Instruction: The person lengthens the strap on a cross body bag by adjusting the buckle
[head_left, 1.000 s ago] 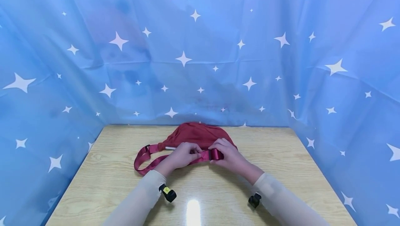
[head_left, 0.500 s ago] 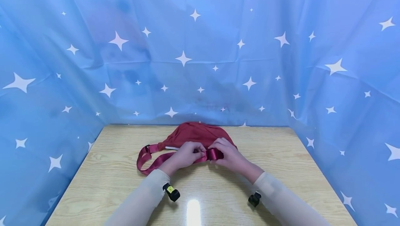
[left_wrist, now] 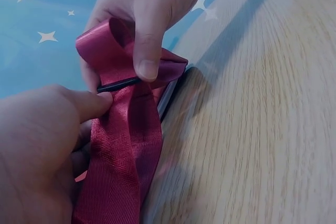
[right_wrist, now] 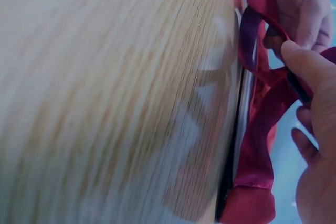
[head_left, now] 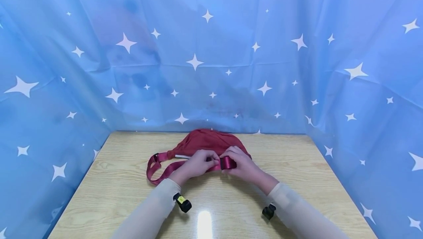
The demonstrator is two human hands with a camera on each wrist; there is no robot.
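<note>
A dark red waist bag [head_left: 208, 140] lies at the far side of the table, its strap [head_left: 151, 173] looping out to the left and along the front. My left hand [head_left: 197, 163] pinches the strap just left of a black slider buckle [left_wrist: 119, 85]. On the buckle's other side, my right hand [head_left: 242, 163] grips it with thumb and fingers. Strap webbing [left_wrist: 94, 45] stands up in a short loop through the buckle, beside the right thumb. Both hands nearly meet in front of the bag, and the right hand's far fingers are partly hidden behind the strap.
The wooden table [head_left: 281, 187] reaches back to a blue star-patterned curtain [head_left: 211, 66] on three sides. A second black buckle [head_left: 156, 156] sits on the strap at the bag's left end. Small black cameras [head_left: 183, 203] hang at both wrists.
My left hand has shifted a little to the right, closer to the right hand. The strap's left loop has drawn slightly rightward with it. The right hand stays in place.
</note>
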